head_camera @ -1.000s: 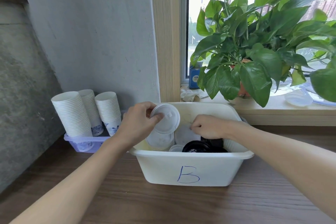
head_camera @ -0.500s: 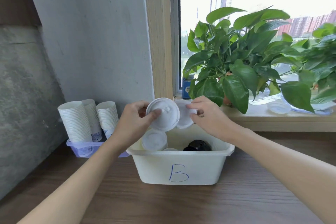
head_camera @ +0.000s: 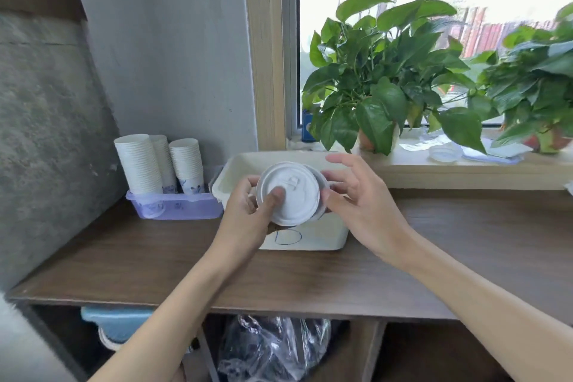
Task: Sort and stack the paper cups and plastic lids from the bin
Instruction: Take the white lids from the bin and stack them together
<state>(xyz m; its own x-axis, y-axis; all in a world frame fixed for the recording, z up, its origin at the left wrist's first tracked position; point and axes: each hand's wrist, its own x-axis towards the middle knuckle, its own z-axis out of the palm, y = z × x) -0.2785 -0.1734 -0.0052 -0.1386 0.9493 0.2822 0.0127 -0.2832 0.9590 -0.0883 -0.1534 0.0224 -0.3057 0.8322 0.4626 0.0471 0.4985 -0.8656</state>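
Note:
My left hand [head_camera: 248, 214] grips a white plastic lid [head_camera: 291, 195] in front of the white bin [head_camera: 231, 178], thumb pressed on its top face. A second white lid [head_camera: 322, 184] sits right behind it, its edge showing on the right. My right hand [head_camera: 356, 198] pinches that rear lid's right rim with thumb and fingertips, the other fingers spread. The bin stands on the wooden counter [head_camera: 465, 257], its inside hidden by the lids and hands. Three stacks of white paper cups [head_camera: 139, 161] stand in a purple tray [head_camera: 176, 206] to the left.
Leafy potted plants [head_camera: 381, 77] fill the window sill [head_camera: 465, 174] behind the bin, with clear plastic lids lying on the sill. A grey wall [head_camera: 155, 40] closes the left side. Under the counter are a clear plastic bag [head_camera: 273, 347] and a blue container [head_camera: 114, 322].
My right hand took a lid out of the bin and brought it behind the lid in my left hand. Both hands rose and came toward me; the view pulled back.

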